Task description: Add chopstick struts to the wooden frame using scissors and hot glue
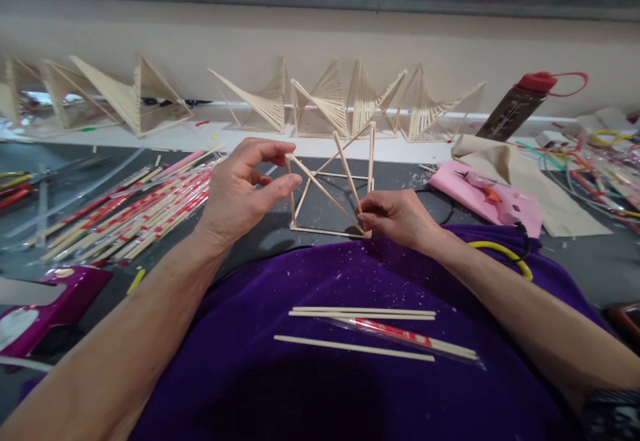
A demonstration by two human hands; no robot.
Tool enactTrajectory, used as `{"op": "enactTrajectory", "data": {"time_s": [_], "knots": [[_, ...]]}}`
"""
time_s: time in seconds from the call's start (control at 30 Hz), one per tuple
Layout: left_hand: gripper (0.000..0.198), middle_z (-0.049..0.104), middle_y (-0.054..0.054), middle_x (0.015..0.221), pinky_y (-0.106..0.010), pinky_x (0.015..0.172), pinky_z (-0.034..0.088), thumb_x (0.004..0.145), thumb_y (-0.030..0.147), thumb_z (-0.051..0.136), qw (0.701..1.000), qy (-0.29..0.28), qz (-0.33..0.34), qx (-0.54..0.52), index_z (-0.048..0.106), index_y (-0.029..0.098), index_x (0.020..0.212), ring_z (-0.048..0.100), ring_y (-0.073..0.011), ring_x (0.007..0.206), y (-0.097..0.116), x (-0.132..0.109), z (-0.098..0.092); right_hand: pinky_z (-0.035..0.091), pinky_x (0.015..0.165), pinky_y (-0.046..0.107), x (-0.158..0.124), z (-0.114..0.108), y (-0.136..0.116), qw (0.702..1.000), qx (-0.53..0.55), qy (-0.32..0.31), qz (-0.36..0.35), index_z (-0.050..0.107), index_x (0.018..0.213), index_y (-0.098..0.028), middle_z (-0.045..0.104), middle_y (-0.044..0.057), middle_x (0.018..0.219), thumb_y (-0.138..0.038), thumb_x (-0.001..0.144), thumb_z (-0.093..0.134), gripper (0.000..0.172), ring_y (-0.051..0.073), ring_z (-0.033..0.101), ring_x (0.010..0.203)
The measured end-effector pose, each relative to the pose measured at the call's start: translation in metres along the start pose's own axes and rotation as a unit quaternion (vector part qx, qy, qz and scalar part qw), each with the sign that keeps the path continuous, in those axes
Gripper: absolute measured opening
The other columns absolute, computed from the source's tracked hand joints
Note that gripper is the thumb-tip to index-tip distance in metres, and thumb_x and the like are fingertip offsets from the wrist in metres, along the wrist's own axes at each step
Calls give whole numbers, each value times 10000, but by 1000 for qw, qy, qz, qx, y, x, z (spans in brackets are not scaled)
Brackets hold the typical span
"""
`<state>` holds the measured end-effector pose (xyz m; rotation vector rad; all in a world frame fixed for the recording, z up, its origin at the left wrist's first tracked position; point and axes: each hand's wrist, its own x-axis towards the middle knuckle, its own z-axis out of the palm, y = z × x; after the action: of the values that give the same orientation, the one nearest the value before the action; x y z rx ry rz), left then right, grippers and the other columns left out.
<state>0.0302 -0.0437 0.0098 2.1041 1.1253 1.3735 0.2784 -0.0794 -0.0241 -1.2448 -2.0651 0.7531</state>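
Note:
A small open frame of wooden chopsticks (pixel 330 232) stands on the grey table in the middle of the head view. My left hand (pixel 245 184) is at its upper left corner, thumb and forefinger apart on either side of the post's top. At the lower right corner, my right hand (pixel 393 214) pinches the bottom end of a slanting chopstick (pixel 346 161). Another chopstick runs diagonally from the left post's top down to that same corner. On the purple cloth (pixel 240 334) over my lap lie loose chopsticks (pixel 355 348) and a wrapped pair (pixel 390 330).
Several finished stick models (pixel 370 101) line the white ledge by the wall. Many wrapped chopsticks (pixel 150 208) lie left. At right are a glue gun (pixel 493 194) on pink material, brown paper (pixel 560 204) and a bottle (pixel 517 104). A magenta device (pixel 65 301) sits front left.

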Motion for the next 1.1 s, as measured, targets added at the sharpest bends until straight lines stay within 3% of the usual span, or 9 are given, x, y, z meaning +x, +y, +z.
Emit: {"op": "enactTrajectory", "data": {"time_s": [0.27,0.6,1.1], "knots": [[363,632,-40,1045,-232,669,513,701,276,696,1000,-2,-25,-15,644,232,1057,592,-157,913,-2,0,0,398,566,223,2,3,-2,999,-33,-1,8,639,762,-183,654,-18,619,-187,788,585,61,105,600,583],[346,640,-58,1062,-239,707,514,725,235,674,998,-23,-35,-52,645,212,1069,588,-157,918,-2,0,-2,350,555,205,4,6,0,997,-69,-3,-33,643,749,-173,638,-12,642,-164,789,567,86,94,552,580],[301,644,-56,1033,-201,589,497,750,263,661,994,-23,-93,-47,657,208,1046,589,-130,801,-1,0,-3,322,564,196,12,13,0,994,-102,-15,-45,656,742,-159,625,8,674,-160,826,529,152,94,540,608]]}}
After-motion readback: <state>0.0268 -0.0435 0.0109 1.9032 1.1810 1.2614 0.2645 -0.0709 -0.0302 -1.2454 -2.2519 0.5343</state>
